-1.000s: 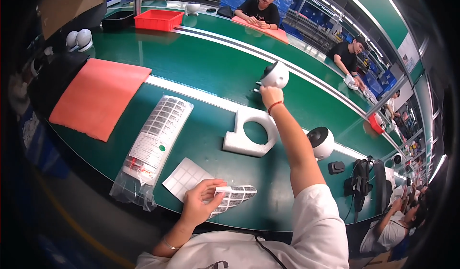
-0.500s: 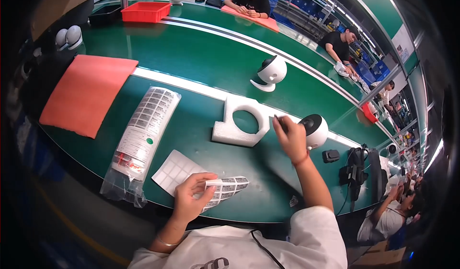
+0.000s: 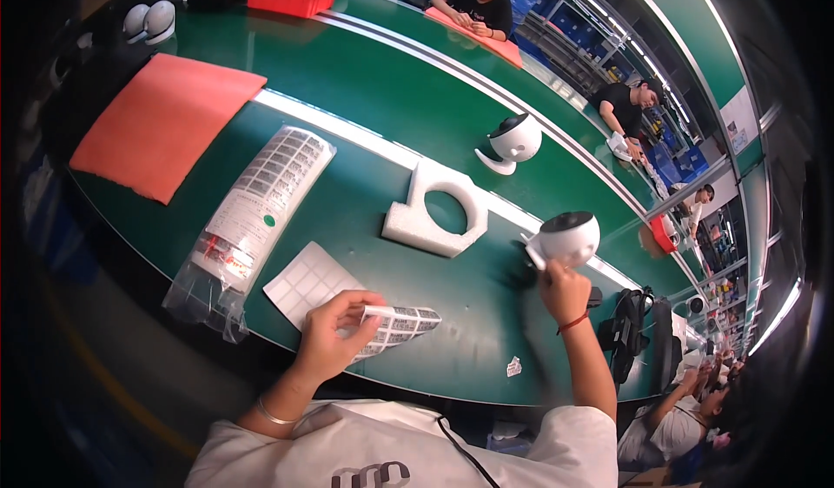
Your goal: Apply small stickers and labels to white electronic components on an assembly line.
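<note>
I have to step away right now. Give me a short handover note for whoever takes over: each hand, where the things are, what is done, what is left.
Left hand: holds a sheet of small printed labels above the near edge of the green table.
Right hand: grips a round white camera-like device, lifted off the table.
Nearby: white foam block with a round hole, empty; a second round white device beyond it; blank white backing sheet; bagged stack of label sheets.
Done: device picked up.
Left: no label visibly applied yet; foam block unfilled.
</note>
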Action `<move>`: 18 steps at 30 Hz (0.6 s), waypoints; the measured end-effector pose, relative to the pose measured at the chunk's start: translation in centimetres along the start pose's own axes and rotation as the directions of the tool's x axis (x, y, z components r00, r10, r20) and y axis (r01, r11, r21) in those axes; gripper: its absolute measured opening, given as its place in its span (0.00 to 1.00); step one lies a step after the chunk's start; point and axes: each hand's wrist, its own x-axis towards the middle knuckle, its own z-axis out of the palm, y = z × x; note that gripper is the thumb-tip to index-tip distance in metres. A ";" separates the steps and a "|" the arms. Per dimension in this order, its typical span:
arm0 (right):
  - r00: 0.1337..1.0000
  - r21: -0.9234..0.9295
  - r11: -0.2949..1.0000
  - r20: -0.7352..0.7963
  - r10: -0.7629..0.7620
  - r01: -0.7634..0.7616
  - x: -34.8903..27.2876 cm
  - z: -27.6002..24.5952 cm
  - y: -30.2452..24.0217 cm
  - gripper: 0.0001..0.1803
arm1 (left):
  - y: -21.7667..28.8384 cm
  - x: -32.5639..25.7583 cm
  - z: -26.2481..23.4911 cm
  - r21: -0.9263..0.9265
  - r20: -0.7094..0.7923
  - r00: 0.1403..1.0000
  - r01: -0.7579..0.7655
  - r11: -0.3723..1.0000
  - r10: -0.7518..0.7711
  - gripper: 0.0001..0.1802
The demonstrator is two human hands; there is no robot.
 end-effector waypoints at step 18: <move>0.932 0.455 0.844 0.072 -0.354 0.285 14.9 -9.7 -8.3 0.18 | -0.7 -0.1 0.2 -0.128 -0.064 0.998 -0.027 0.991 0.019 0.12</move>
